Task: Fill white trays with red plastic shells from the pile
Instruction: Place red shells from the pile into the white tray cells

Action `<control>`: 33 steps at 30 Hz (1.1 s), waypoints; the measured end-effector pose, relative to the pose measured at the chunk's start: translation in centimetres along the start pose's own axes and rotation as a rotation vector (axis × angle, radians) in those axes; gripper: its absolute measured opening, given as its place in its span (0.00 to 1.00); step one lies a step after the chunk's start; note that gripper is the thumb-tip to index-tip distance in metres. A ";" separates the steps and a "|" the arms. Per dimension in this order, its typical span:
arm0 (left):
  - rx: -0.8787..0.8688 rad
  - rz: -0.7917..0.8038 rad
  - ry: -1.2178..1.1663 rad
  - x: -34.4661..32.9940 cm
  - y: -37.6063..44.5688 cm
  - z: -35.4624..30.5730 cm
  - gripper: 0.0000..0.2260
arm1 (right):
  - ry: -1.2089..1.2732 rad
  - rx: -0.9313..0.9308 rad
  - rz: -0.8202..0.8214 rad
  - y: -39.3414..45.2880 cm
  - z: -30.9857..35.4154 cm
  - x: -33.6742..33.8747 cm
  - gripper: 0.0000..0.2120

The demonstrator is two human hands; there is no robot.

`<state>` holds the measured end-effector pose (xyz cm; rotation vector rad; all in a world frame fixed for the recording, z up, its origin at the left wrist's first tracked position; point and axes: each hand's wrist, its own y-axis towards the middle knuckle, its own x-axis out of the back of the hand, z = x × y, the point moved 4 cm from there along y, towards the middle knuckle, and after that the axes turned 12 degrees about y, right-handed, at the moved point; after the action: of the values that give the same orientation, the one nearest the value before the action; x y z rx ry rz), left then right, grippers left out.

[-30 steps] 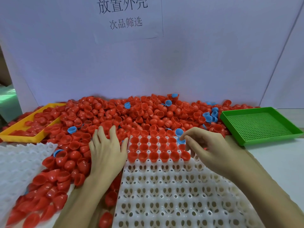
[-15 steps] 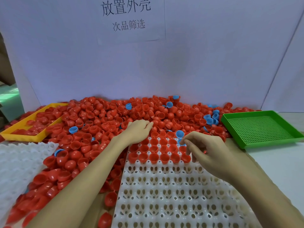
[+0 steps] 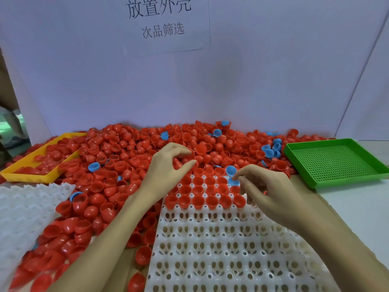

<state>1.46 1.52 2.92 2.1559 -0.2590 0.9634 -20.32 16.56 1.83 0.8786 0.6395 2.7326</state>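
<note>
Red plastic shells (image 3: 117, 165) lie heaped across the table from nine o'clock to two o'clock, with a few blue shells (image 3: 93, 166) scattered among them. At about ten o'clock a yellow tray (image 3: 31, 177) sits half buried, shells inside it. At three o'clock a green perforated tray (image 3: 336, 163) lies beside the heap. A second white tray (image 3: 23, 209) lies at eight o'clock, shells spilling against its near edge.

Straight ahead at six o'clock lies the white tray (image 3: 221, 249); its far rows hold red shells open side up, and its far edge is crowded by the pile. The left hand (image 3: 168, 167) reaches over the heap at twelve o'clock, fingers curled and thumb bent toward them among the shells; whether it grips one I cannot tell. The right hand (image 3: 267, 192) hovers at the tray's far right corner, fingertips pinched close beside a blue shell there, grip unclear.

Pale table surface (image 3: 357, 207) shows at four o'clock. A lilac backboard (image 3: 273, 81) stands behind, bearing a paper sign (image 3: 162, 20) with printed characters.
</note>
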 end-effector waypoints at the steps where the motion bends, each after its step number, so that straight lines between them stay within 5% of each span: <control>1: -0.029 -0.021 -0.012 0.5 -0.8 -1.0 0.10 | 0.027 -0.007 -0.003 0.0 0.0 0.0 0.08; 7: -0.112 0.024 -0.122 0.4 -5.1 -5.5 0.07 | 0.339 -0.113 0.093 0.0 0.8 -1.1 0.27; 12: -0.033 0.115 -0.239 -0.7 -7.0 -5.4 0.17 | 0.364 -0.093 0.107 -0.1 1.1 -1.4 0.13; 16: 0.046 0.093 -0.323 -0.6 -7.2 -5.1 0.23 | 0.398 -0.099 0.121 -0.1 1.3 -1.5 0.17; 26: 0.025 0.005 -0.393 -0.3 -7.3 -5.7 0.17 | 0.350 -0.039 0.173 -0.2 1.8 -1.6 0.24; 33: 0.062 0.160 -0.370 -1.2 -7.7 -5.7 0.06 | 0.434 -0.065 0.128 -0.4 2.2 -1.7 0.14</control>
<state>0.93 10.79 0.36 2.3914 -0.5940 0.6565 -17.63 17.08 2.35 0.3176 0.5760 3.0674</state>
